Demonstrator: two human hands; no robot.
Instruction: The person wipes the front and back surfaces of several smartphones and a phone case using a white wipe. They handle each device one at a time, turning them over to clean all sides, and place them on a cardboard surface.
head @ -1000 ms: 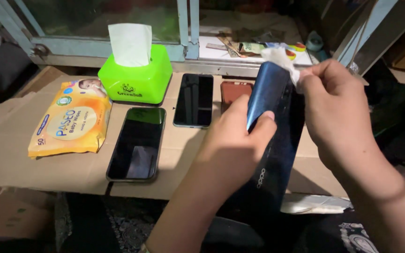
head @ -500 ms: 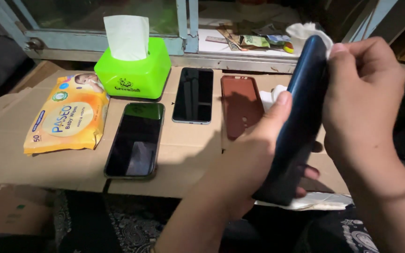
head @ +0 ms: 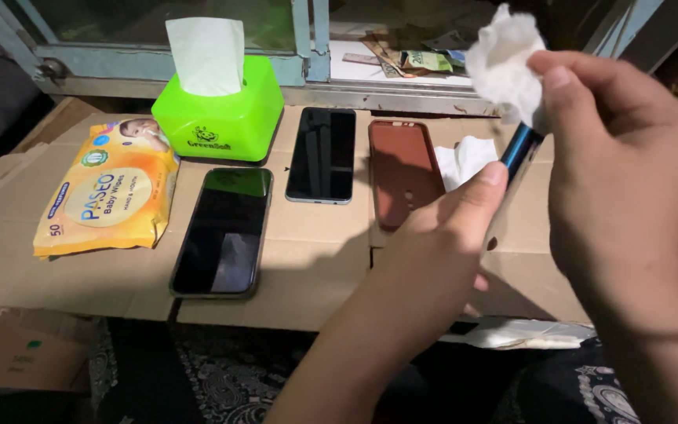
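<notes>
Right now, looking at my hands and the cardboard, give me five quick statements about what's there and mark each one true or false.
1. The right hand pinches a crumpled white tissue against the top of the blue phone. True.
2. The left hand lies flat on the cardboard. False: it is raised and grips the blue phone, thumb on its edge.
3. Two dark-screened phones lie face up on the cardboard. True.
4. The tissue box is orange. False: it is bright green; the wipes pack is orange.
5. The reddish-brown phone case is fitted on the blue phone. False: it lies apart on the cardboard.
</notes>
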